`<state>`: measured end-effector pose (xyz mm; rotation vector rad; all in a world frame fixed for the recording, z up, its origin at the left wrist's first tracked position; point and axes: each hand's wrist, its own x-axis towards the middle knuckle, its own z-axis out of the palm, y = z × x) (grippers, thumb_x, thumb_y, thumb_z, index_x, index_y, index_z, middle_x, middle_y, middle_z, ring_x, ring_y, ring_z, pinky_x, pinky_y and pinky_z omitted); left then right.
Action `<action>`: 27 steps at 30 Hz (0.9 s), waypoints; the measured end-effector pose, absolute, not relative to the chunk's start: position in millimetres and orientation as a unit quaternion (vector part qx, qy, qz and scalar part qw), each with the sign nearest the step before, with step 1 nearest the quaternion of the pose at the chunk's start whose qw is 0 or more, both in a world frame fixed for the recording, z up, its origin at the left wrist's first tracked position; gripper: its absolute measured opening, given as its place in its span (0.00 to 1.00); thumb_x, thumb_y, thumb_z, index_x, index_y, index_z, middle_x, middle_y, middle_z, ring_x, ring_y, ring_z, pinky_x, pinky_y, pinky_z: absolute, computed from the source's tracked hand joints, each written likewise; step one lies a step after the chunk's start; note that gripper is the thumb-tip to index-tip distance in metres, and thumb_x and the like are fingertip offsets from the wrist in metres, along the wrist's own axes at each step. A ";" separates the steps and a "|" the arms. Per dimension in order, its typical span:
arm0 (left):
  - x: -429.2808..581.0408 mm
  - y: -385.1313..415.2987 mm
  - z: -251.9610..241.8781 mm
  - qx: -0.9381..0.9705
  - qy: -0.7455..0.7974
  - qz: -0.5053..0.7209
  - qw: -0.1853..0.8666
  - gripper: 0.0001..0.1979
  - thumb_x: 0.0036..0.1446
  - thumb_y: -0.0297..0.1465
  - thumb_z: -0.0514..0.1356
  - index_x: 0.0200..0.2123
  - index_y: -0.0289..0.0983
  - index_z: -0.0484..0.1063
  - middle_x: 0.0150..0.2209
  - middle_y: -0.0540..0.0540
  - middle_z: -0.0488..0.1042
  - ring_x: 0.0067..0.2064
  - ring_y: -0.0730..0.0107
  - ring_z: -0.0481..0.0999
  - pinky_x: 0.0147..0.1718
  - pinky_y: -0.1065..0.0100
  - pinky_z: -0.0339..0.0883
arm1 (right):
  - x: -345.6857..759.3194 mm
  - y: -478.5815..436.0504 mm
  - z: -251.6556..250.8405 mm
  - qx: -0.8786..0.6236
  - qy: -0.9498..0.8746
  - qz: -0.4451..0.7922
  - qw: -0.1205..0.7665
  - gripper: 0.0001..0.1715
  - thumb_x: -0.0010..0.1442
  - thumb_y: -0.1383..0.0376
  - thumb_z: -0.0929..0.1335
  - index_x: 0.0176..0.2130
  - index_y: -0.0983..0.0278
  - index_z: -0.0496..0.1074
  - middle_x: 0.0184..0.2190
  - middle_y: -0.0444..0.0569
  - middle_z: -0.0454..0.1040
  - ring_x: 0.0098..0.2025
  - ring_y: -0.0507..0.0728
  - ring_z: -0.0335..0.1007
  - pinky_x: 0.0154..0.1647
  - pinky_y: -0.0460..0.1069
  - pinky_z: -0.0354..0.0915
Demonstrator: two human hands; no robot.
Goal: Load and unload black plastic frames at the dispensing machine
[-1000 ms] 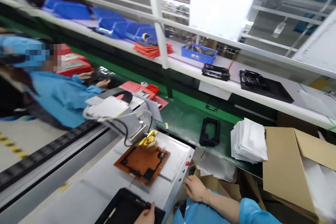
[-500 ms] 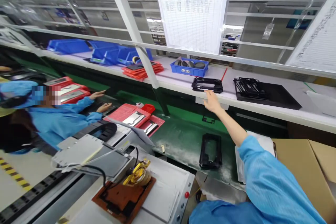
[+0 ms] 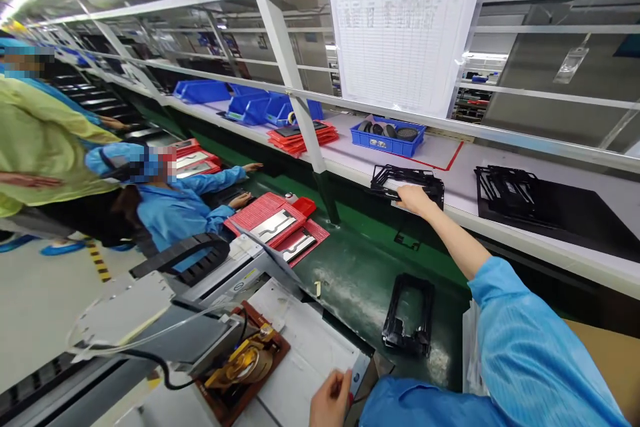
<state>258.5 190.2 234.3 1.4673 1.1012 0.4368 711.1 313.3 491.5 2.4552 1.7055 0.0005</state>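
Left hand (image 3: pixel 331 400): fingers curled near machine corner (image 3: pixel 361 368) — grip cannot be told.
Fixture plate (image 3: pixel 280 350): one, brown.
Green surface (image 3: pixel 357 280): one black frame stack (image 3: pixel 427 313).
Right hand (image 3: pixel 414 200): gripping black frame (image 3: pixel 436 185) at white shelf (image 3: pixel 460 197) — grasp apparently done, frame not yet clear.
White shelf: two frame piles (image 3: pixel 507 192); individual frames uncountable.

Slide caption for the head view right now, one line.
Right hand touching black frames on the shelf, left hand near the machine's white top.
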 end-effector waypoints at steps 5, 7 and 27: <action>377.5 255.9 322.3 0.458 0.328 0.370 0.739 0.46 0.43 0.70 0.77 0.53 0.43 0.82 0.59 0.35 0.86 0.62 0.44 0.84 0.62 0.49 0.76 | 591.5 253.6 482.8 0.784 0.619 0.028 0.028 0.20 0.81 0.58 0.65 0.62 0.67 0.73 0.60 0.65 0.80 0.53 0.65 0.85 0.54 0.56 0.76; 397.5 269.4 358.7 0.379 0.266 0.421 0.780 0.44 0.48 0.68 0.75 0.56 0.42 0.81 0.60 0.34 0.86 0.63 0.47 0.84 0.65 0.49 0.75 | 537.2 228.2 468.9 0.776 0.630 -0.009 0.009 0.16 0.81 0.62 0.63 0.61 0.65 0.73 0.58 0.63 0.80 0.49 0.62 0.86 0.49 0.53 0.77; 246.6 235.1 436.9 0.235 0.273 0.314 0.879 0.26 0.62 0.40 0.80 0.34 0.40 0.63 0.22 0.64 0.56 0.16 0.85 0.48 0.18 0.79 0.61 | 481.0 163.3 306.1 0.486 0.281 -0.722 -0.403 0.53 0.73 0.27 0.53 0.61 0.62 0.78 0.49 0.62 0.86 0.56 0.67 0.84 0.58 0.63 0.80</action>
